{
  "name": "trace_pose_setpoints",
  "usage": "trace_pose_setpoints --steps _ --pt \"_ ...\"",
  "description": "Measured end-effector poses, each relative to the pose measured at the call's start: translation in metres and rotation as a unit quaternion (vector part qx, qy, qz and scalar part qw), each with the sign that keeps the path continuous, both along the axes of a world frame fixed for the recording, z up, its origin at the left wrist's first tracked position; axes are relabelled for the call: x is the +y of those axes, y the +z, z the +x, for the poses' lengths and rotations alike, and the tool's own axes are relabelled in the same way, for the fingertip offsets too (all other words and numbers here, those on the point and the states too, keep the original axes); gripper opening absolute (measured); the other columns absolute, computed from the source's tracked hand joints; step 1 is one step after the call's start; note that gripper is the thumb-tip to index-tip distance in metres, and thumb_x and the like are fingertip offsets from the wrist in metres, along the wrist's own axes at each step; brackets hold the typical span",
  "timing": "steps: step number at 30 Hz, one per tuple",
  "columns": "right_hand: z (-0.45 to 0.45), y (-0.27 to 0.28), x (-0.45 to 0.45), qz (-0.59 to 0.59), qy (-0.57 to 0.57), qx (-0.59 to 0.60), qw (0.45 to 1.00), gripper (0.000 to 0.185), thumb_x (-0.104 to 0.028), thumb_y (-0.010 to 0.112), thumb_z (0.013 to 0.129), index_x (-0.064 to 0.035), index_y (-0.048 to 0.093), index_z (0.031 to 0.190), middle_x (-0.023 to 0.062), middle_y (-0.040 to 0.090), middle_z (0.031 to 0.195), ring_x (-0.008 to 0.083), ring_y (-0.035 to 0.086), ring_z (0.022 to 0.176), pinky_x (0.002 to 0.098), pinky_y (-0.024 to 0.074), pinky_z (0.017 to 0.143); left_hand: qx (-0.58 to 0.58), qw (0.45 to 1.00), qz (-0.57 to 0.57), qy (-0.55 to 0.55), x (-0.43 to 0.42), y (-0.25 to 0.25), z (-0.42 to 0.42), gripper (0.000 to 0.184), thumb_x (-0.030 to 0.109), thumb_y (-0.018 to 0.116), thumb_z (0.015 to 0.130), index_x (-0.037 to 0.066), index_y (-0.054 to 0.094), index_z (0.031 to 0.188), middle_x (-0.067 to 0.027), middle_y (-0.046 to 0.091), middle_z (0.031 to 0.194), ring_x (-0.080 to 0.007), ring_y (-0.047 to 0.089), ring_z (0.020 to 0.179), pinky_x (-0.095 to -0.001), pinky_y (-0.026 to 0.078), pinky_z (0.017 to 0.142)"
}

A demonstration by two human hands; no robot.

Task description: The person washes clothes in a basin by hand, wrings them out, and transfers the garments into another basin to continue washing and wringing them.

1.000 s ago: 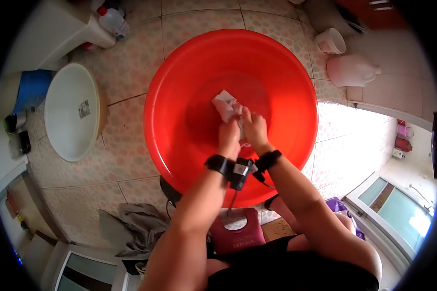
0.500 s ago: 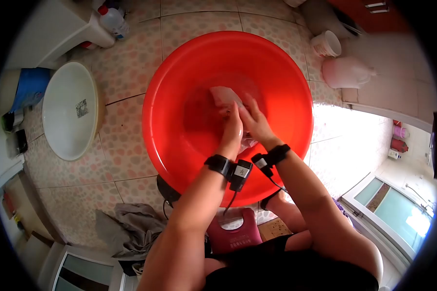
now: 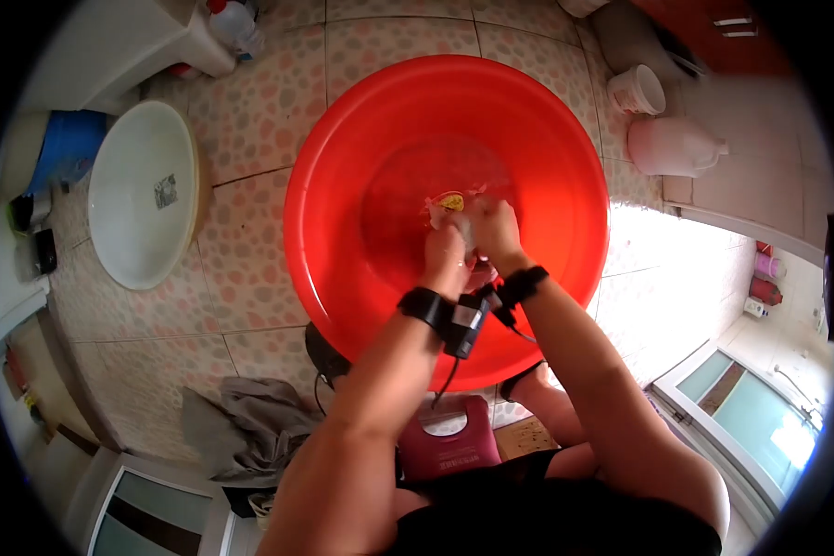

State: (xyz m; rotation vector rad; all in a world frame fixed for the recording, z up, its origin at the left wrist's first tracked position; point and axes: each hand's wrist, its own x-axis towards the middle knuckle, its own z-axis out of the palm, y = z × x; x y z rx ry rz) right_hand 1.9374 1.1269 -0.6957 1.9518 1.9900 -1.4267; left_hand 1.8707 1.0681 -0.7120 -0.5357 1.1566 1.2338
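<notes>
A large red basin (image 3: 320, 218) with shallow water stands on the floor in front of me. Low inside it, a wet whitish-pink cloth with a yellow printed patch (image 3: 449, 201) is bunched between my hands. My left hand (image 3: 446, 250) is closed on the cloth's left side. Close beside it, my right hand (image 3: 499, 232) is curled into a fist on the right side of the same cloth. Part of the cloth shows below, between my wrists; the rest is hidden by my hands. Each wrist wears a black strap with a small box.
A white oval tub (image 3: 139, 232) leans at the left. Grey fabric (image 3: 250, 417) lies at the lower left, beside a dark red plastic stool (image 3: 449, 445). A small white bucket (image 3: 638, 91) and a pinkish jug (image 3: 672, 146) stand at the upper right.
My hands have gone from flatter, extended fingers to closed fists around the cloth. The cloth is more bunched, and its yellow patch now shows. The view has shifted slightly.
</notes>
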Motion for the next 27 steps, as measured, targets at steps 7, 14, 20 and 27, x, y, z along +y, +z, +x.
trace_pose_setpoints --steps 7,14,20,27 --pt "-0.01 0.017 -0.042 0.136 0.11 0.086 0.981 0.034 -0.035 0.048 0.083 -0.0033 0.061 0.087 0.0211 0.059 0.068 0.0364 0.06 0.07 0.0447 0.0469 0.062 0.031 0.999 -0.021 -0.009 -0.002 -0.019 -0.03 0.031 0.037 0.041 0.09 0.007 0.051 0.094 -0.0053 0.054 0.07 -0.0155 0.053 0.059 -0.0316 0.04 0.044" --pt "-0.002 -0.004 0.001 0.124 0.016 0.041 0.991 0.031 -0.031 0.046 0.083 -0.0012 0.057 0.083 0.0243 0.057 0.071 0.0408 0.058 0.074 0.0457 0.0464 0.063 0.04 0.997 0.035 -0.054 0.011 0.001 -0.017 0.033 0.032 0.04 0.092 0.008 0.046 0.114 -0.0074 0.055 0.081 -0.0172 0.054 0.068 -0.0319 0.044 0.055" --pt "0.006 -0.014 0.018 0.006 0.064 -0.032 0.997 0.033 -0.028 0.045 0.082 0.0018 0.059 0.085 0.0265 0.058 0.072 0.0423 0.058 0.071 0.0471 0.0481 0.062 0.237 0.955 -0.037 -0.175 0.002 -0.026 0.011 0.052 0.044 0.046 0.084 -0.004 0.052 0.105 -0.0164 0.061 0.085 -0.0238 0.06 0.076 -0.0356 0.047 0.065" --pt "0.011 -0.031 -0.012 0.223 0.265 -0.007 0.938 0.025 -0.025 0.044 0.084 -0.0012 0.053 0.083 0.0256 0.056 0.063 0.0411 0.058 0.063 0.0468 0.0472 0.056 0.088 0.994 0.019 -0.056 -0.004 -0.041 -0.017 0.044 0.042 0.045 0.087 0.0 0.057 0.093 -0.0103 0.059 0.077 -0.0169 0.056 0.059 -0.0327 0.045 0.048"
